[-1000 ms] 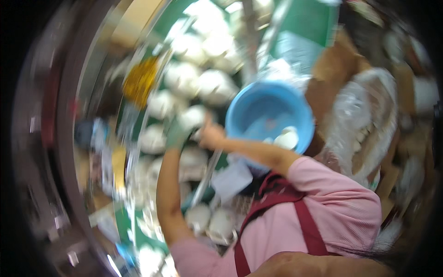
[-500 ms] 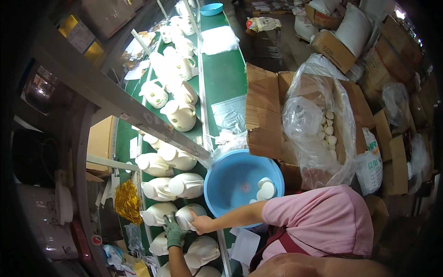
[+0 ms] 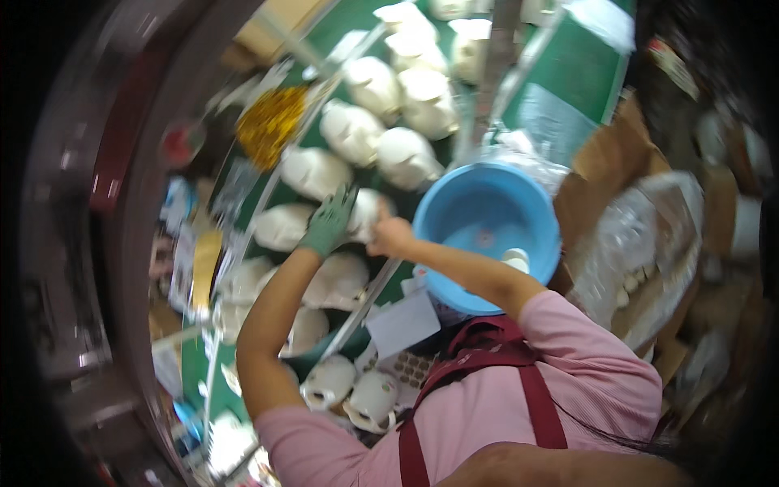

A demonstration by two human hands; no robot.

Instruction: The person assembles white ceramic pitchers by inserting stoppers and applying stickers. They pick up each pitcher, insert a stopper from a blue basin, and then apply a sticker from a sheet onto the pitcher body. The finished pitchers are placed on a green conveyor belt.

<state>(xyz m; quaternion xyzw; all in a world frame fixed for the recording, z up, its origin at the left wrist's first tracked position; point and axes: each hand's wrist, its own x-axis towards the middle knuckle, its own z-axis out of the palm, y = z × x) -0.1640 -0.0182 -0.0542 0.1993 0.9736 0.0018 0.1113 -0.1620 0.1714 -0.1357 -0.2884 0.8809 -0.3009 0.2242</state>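
A cream-white jug [image 3: 363, 213] lies on its side on the green conveyor belt [image 3: 519, 122], between my two hands. My left hand [image 3: 329, 221], in a grey-green knitted glove, closes on its left side. From the right, my bare right hand [image 3: 393, 236] grips its other end; motion blur softens the fingers. More jugs lie around it in rows, with one jug [image 3: 315, 172] just beyond my left hand and another [image 3: 408, 158] beyond the held one. A further jug [image 3: 282, 226] is left of my glove.
Close to my right forearm stands a blue basin [image 3: 487, 174] with white round lids [image 3: 516, 260] inside. Beside it is an open cardboard box [image 3: 604, 154] lined with clear plastic. A white sheet-like piece [image 3: 403, 323] lies near my apron. Golden tinsel [image 3: 270, 126] sits past the belt's left edge.
The view has turned and shifted toward the near end of the belt, bringing my torso and more near jugs into sight. Both hands remain at the jug, the left now closer around it.
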